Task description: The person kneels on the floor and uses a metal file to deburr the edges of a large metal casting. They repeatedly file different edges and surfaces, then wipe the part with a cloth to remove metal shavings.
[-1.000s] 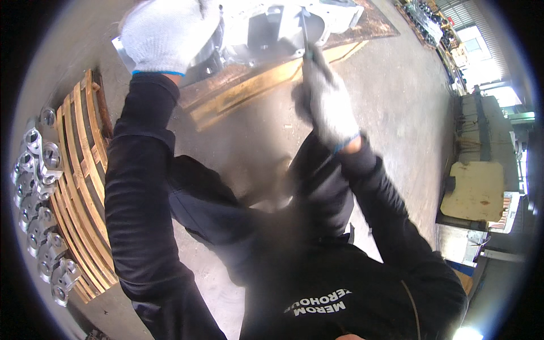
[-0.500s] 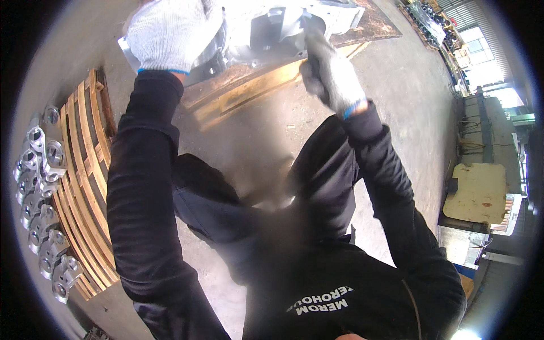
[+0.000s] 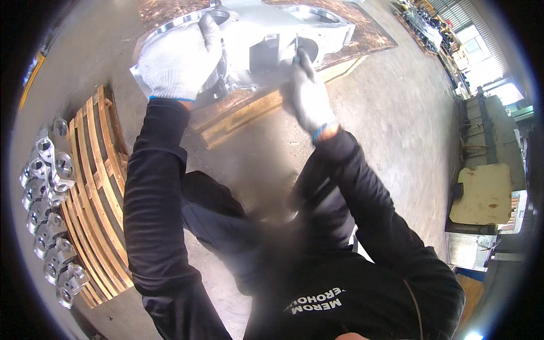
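Note:
A large silvery metal casting (image 3: 249,25) with round openings lies on a wooden board (image 3: 371,34) at the top of the view. My left hand (image 3: 175,59), in a white knit glove, grips its left side, thumb over the rim of a round opening; the other fingers are mostly hidden. My right hand (image 3: 310,96), in a white glove with dark grey fingers, is closed around a slim hand tool (image 3: 296,44). That tool points away from me into a recess at the casting's near edge. Glare and blur hide its exact kind.
Under the board runs a pale timber frame (image 3: 243,122). A slatted wooden pallet (image 3: 93,187) stands at the left, beside a row of similar silvery castings (image 3: 48,221). My knees are just below the work. Cream-coloured equipment (image 3: 481,195) stands far right; more parts (image 3: 422,28) lie back right.
The casting appears lower in view, so more of it shows. My right hand has moved left and nearer the recess, with the slim tool now visible. My left hand stays on the casting.

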{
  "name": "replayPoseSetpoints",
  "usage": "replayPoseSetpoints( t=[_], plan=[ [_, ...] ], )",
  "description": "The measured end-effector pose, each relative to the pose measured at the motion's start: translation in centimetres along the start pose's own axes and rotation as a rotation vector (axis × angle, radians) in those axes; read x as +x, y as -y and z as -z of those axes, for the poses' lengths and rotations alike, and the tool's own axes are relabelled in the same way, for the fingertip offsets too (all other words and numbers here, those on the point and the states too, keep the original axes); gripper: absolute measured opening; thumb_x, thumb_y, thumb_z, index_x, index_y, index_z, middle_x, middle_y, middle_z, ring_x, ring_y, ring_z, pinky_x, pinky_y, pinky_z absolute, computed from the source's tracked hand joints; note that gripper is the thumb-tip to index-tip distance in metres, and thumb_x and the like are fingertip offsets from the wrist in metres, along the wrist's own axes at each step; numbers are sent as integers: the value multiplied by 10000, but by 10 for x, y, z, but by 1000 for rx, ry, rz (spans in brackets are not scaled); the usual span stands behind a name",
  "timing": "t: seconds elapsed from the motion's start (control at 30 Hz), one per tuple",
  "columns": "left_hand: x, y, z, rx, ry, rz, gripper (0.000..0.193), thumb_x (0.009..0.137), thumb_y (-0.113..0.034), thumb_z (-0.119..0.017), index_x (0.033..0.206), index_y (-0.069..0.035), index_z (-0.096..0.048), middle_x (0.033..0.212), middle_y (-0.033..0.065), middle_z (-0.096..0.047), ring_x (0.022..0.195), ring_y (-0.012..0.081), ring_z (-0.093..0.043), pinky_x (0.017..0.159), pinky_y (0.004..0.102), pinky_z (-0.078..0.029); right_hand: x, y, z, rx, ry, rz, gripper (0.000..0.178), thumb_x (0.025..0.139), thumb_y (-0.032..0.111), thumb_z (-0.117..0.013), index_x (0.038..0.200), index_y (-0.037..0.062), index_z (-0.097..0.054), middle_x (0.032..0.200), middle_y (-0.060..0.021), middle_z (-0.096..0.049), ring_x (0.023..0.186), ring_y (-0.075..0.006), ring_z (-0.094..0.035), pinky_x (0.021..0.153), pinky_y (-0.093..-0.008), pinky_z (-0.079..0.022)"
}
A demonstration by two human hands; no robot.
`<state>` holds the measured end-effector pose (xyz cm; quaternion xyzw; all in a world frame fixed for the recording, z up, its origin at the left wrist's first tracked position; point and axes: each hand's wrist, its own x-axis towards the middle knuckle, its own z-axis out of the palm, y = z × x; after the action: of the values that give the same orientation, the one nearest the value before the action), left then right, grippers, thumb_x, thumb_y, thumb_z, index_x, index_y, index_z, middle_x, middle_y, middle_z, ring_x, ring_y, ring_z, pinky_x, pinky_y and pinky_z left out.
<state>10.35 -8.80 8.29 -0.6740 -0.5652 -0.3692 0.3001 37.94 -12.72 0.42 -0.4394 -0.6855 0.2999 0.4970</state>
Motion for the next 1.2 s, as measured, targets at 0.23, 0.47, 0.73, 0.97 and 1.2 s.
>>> replayPoseSetpoints(
  t=[0.23,0.47,0.73,0.97,1.2],
  plan=[
    [1,0,1,-53,-57,28,506,1040,-460,-490,802,-127,-788,623,65,-700,522,254,-651,589,382,-557,-8,-8,12,-123,122,-104,755,774,-83,-598,1510,-62,-432,1446,-223,-465,1125,-350,-644,861,-353,-581],
    [0,0,5,-71,-30,-9,569,1048,-456,-481,676,-124,-754,526,56,-636,438,241,-588,510,395,-519,-11,15,-4,-146,-16,218,530,1101,265,-484,1597,113,-371,751,-24,-552,536,-79,-474,462,-216,-348],
    [0,-2,6,-44,-23,-16,585,1055,-461,-469,652,-139,-745,514,58,-626,431,245,-581,510,389,-513,-19,29,-3,-5,46,-91,517,1091,214,-489,1581,81,-393,810,-49,-592,549,-77,-507,472,-221,-385],
    [2,-7,10,-61,-23,-54,540,1069,-404,-436,732,-149,-772,584,63,-672,526,281,-653,585,398,-544,-36,23,-4,88,-1,-370,526,1090,194,-488,1593,89,-376,832,-56,-619,551,-78,-520,482,-225,-405],
    [8,-27,32,15,48,18,370,1048,-339,-508,1039,-53,-743,1002,164,-740,897,334,-704,866,428,-541,-22,12,11,353,109,-237,551,1106,312,-483,1622,202,-322,750,-9,-543,492,-73,-403,443,-210,-341]
  ],
)
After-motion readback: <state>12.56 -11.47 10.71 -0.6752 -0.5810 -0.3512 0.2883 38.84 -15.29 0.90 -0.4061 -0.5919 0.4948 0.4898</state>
